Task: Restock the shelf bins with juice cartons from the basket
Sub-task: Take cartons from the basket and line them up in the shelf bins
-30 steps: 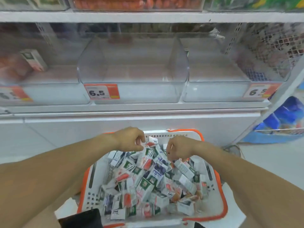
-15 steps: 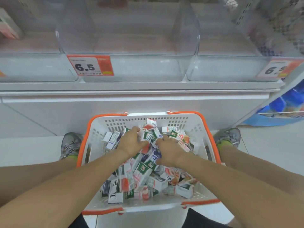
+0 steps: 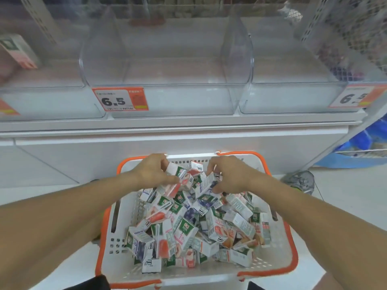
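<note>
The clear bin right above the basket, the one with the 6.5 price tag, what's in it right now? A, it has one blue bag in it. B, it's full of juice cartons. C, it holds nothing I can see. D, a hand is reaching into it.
C: the clear bin behind the 6.5 price tag shows only its bare floor, while both hands, left hand and right hand, are down gripping juice cartons in the basket.

White shelving unit [image 3: 146, 147], pale floor [image 3: 345, 197]
</note>
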{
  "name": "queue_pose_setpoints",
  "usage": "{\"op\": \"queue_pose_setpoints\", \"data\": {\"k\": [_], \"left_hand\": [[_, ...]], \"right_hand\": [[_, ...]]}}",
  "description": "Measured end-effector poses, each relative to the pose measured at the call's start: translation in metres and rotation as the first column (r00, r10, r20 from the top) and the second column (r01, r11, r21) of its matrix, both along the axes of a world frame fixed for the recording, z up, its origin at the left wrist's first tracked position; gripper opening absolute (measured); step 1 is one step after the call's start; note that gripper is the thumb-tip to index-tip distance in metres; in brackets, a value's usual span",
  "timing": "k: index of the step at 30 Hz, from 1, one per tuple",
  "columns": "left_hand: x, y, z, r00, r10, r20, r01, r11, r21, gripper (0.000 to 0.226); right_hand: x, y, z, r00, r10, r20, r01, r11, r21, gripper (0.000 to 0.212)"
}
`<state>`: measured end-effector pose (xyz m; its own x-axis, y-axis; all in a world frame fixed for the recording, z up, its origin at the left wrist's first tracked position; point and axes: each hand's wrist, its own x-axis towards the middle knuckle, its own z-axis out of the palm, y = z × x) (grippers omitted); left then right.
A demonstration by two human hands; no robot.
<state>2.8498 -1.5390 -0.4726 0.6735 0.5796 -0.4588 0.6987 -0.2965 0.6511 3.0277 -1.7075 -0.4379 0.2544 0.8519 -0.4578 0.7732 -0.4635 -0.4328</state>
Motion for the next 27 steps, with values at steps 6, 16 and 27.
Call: {"op": "queue_pose_setpoints", "data": {"k": [6,16,27], "left_hand": [[-0.013,0.021,0.095,0.994,0.047,0.102,-0.011,0.943,-0.332,0.041],[-0.026,0.009,0.128,0.886,0.237,0.399,0.016,0.843,-0.538,0.065],[-0.017,0.010,0.123,0.793,0.368,0.485,-0.034,0.822,-0.568,0.059]], "right_hand": [[0.030,-0.007,0.086,0.877,-0.302,-0.373,0.379,0.912,0.154,0.041],[-0.013,0.026,0.101,0.148,-0.179,-0.973,0.656,0.754,-0.039,0.040],[-0.038,0.043,0.096,0.641,-0.154,-0.752,0.477,0.848,0.233,0.064]]}}
